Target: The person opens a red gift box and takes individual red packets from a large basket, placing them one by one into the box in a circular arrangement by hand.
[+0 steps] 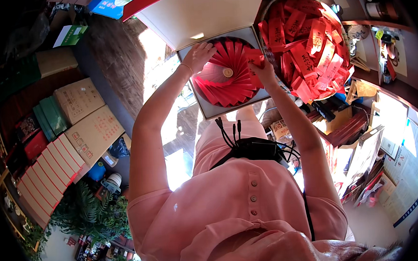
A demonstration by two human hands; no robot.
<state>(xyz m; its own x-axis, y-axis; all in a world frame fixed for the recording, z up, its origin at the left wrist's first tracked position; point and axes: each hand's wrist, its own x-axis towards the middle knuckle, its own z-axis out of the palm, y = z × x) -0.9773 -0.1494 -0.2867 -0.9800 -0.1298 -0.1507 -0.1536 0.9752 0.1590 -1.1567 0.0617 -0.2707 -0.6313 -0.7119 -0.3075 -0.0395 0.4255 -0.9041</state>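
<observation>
In front of me an open box (199, 109) holds red packets (223, 95) fanned in an overlapping ring. A round, gold-coloured piece (228, 72) sits at the ring's middle. My left hand (198, 57) lies over the box's upper left corner, its fingers slightly bent and touching the ring's edge, with nothing seen in them. With thumb and fingers my right hand (264, 74) grips a small red packet (254, 60) with dark writing, at the right side of the ring. Part of the ring below that packet is hidden.
The raised box lid (206, 11) stands behind the box. To the right, a round basket (265, 13) is heaped with loose red packets (305, 60). Cardboard cartons (79, 101) and a row of cream boxes with red edges (49, 171) are stacked at left. Black cables (228, 131) hang at my waist.
</observation>
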